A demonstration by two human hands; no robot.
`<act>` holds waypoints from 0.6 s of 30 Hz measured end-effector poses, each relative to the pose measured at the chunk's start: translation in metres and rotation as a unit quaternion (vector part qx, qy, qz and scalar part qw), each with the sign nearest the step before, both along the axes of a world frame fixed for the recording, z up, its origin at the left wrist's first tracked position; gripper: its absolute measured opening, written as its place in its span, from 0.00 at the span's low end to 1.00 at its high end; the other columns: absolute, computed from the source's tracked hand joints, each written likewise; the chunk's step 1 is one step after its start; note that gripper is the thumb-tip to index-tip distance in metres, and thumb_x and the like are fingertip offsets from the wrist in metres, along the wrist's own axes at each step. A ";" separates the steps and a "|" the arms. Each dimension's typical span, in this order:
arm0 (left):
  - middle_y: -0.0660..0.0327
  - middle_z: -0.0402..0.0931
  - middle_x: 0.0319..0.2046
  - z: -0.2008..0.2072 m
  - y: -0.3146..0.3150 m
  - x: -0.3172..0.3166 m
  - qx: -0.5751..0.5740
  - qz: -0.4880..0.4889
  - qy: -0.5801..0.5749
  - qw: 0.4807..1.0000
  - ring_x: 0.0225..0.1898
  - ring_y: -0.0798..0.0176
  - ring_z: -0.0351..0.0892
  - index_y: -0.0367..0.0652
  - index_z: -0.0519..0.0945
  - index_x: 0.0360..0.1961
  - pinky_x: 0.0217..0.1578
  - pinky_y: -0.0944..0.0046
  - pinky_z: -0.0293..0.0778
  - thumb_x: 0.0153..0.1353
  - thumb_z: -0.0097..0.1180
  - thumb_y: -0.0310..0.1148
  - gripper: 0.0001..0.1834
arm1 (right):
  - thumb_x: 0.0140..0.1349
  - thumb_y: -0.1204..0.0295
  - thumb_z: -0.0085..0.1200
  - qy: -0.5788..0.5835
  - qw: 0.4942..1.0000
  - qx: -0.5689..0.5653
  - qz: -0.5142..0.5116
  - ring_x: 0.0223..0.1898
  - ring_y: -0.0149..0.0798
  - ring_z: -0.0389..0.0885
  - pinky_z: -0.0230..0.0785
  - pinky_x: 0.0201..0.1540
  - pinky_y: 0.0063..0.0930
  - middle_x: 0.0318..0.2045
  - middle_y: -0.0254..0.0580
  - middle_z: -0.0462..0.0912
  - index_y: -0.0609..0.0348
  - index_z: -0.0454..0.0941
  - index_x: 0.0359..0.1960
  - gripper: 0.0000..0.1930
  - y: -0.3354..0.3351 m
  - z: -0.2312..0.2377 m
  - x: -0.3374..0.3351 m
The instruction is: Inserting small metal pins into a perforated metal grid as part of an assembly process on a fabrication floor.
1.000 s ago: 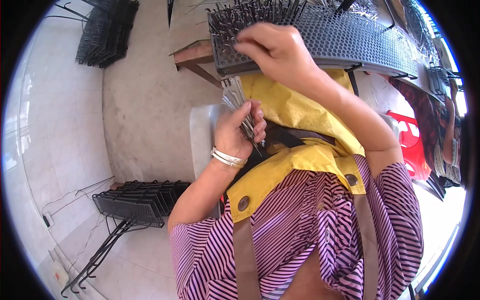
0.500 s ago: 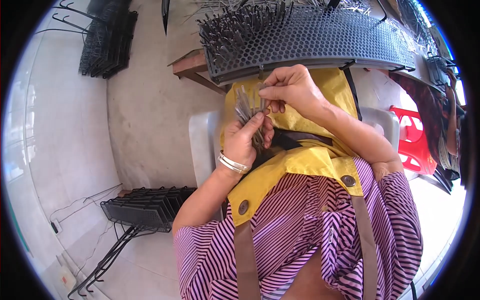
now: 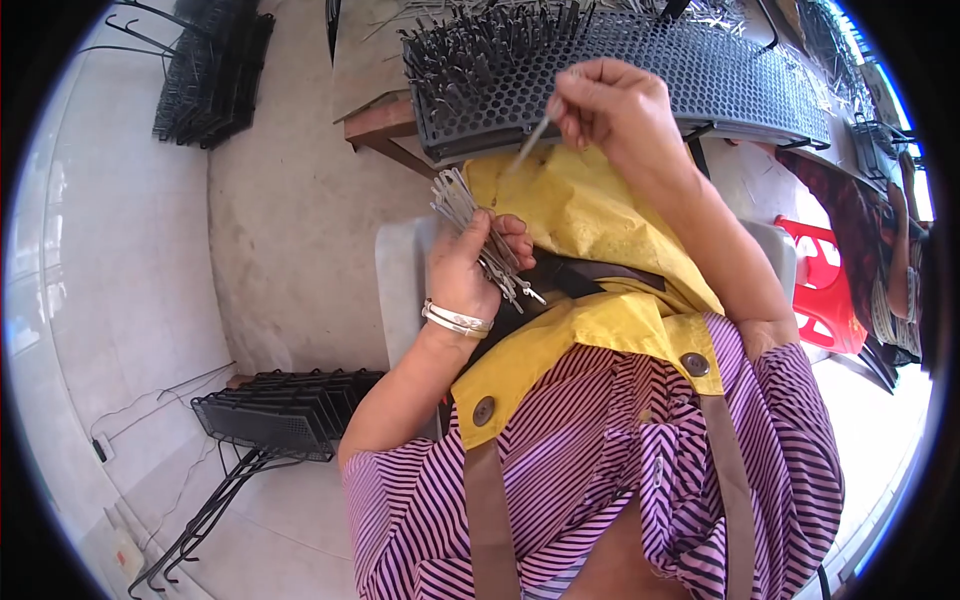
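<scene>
A bundle of thin grey metal strips [image 3: 456, 197] is wrapped in the fingers of my left hand [image 3: 462, 268], in front of my lap. Its upper ends fan out past the thumb, and its lower ends poke out below the fingers. Raised above the near edge of a black perforated rack [image 3: 690, 85], my right hand [image 3: 622, 108] pinches one slender metal strip [image 3: 530, 148], tilted and blurred. Many similar metal strips [image 3: 478, 58] stand upright in the holes at the rack's left part.
A brown wooden support [image 3: 383, 122] shows under the rack's left end. Stacked black racks [image 3: 290, 415] rest at lower left, more hooked racks [image 3: 215, 85] at upper left. A red stool [image 3: 825, 285] and another person's arm [image 3: 900, 250] are at right.
My right hand has moved up and right, away from the bundle, with one metal strip between its fingers. My left hand has shifted slightly left, still around the bundle.
</scene>
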State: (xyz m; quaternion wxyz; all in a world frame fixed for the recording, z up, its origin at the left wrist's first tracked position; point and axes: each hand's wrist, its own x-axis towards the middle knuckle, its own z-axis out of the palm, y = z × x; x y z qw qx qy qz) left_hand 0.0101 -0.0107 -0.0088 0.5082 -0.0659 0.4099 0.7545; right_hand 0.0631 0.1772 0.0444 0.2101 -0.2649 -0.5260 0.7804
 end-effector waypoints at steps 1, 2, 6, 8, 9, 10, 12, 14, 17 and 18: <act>0.53 0.73 0.25 -0.001 0.000 0.000 0.001 0.000 -0.001 1.000 0.22 0.59 0.73 0.34 0.67 0.31 0.23 0.63 0.73 0.59 0.42 0.35 0.12 | 0.54 0.76 0.50 0.038 0.997 -0.063 -0.010 0.16 0.26 0.71 0.62 0.18 0.15 0.18 0.40 0.75 0.66 0.72 0.24 0.05 0.005 0.001 -0.005; 0.53 0.73 0.26 -0.003 0.001 0.000 0.017 -0.022 0.002 1.000 0.22 0.60 0.73 0.35 0.67 0.31 0.23 0.63 0.73 0.59 0.42 0.35 0.12 | 0.54 0.75 0.50 0.076 0.993 -0.085 -0.013 0.17 0.27 0.72 0.64 0.19 0.15 0.19 0.40 0.76 0.66 0.73 0.25 0.05 0.009 -0.002 -0.011; 0.54 0.71 0.26 -0.004 0.002 0.004 0.031 -0.033 -0.016 0.999 0.25 0.58 0.72 0.40 0.68 0.30 0.23 0.62 0.72 0.58 0.44 0.33 0.08 | 0.53 0.75 0.52 0.045 0.994 0.077 -0.067 0.19 0.26 0.74 0.66 0.21 0.14 0.21 0.40 0.77 0.66 0.74 0.27 0.05 0.007 -0.014 -0.036; 0.54 0.71 0.26 -0.005 0.002 0.003 0.035 -0.033 -0.023 0.999 0.25 0.58 0.72 0.40 0.68 0.30 0.23 0.62 0.72 0.58 0.44 0.33 0.07 | 0.53 0.75 0.52 0.063 0.988 0.121 -0.067 0.20 0.25 0.74 0.66 0.21 0.13 0.21 0.39 0.78 0.66 0.74 0.28 0.05 0.003 -0.017 -0.040; 0.54 0.71 0.26 -0.006 0.001 0.003 0.039 -0.035 -0.029 0.998 0.25 0.58 0.72 0.40 0.68 0.30 0.23 0.62 0.72 0.58 0.44 0.33 0.07 | 0.53 0.75 0.52 0.080 0.981 0.165 -0.068 0.20 0.24 0.74 0.66 0.21 0.13 0.21 0.37 0.78 0.65 0.74 0.28 0.05 0.000 -0.017 -0.042; 0.54 0.71 0.26 -0.005 0.000 0.002 0.038 -0.033 -0.030 0.998 0.25 0.58 0.72 0.40 0.68 0.30 0.23 0.62 0.72 0.58 0.44 0.33 0.07 | 0.53 0.75 0.52 0.079 0.981 0.164 -0.066 0.20 0.24 0.74 0.66 0.21 0.13 0.21 0.37 0.78 0.65 0.74 0.28 0.05 -0.002 -0.016 -0.043; 0.55 0.71 0.26 -0.004 0.000 0.001 0.041 -0.036 -0.035 0.998 0.24 0.59 0.71 0.41 0.68 0.30 0.23 0.62 0.72 0.58 0.44 0.33 0.07 | 0.53 0.76 0.52 0.073 0.971 0.218 -0.067 0.20 0.23 0.74 0.66 0.22 0.13 0.21 0.36 0.78 0.64 0.75 0.29 0.04 -0.004 -0.013 -0.044; 0.55 0.71 0.26 -0.003 0.001 0.001 0.041 -0.037 -0.040 0.998 0.24 0.59 0.71 0.41 0.68 0.31 0.23 0.62 0.71 0.58 0.44 0.34 0.07 | 0.53 0.76 0.52 0.081 0.964 0.242 -0.067 0.20 0.23 0.74 0.66 0.22 0.13 0.21 0.36 0.78 0.64 0.75 0.29 0.04 -0.004 -0.014 -0.044; 0.56 0.70 0.26 -0.004 0.001 0.002 0.041 -0.038 -0.046 0.997 0.24 0.60 0.70 0.40 0.68 0.31 0.23 0.62 0.71 0.58 0.44 0.34 0.08 | 0.53 0.77 0.51 0.087 0.955 0.276 -0.062 0.20 0.22 0.73 0.66 0.22 0.12 0.21 0.35 0.77 0.64 0.75 0.29 0.04 -0.004 -0.015 -0.043; 0.56 0.70 0.26 -0.003 0.001 0.002 0.041 -0.038 -0.046 0.997 0.24 0.60 0.70 0.40 0.68 0.31 0.23 0.62 0.71 0.58 0.44 0.34 0.08 | 0.53 0.77 0.51 0.083 0.953 0.287 -0.057 0.20 0.21 0.73 0.66 0.22 0.12 0.21 0.34 0.77 0.64 0.75 0.29 0.04 -0.005 -0.014 -0.043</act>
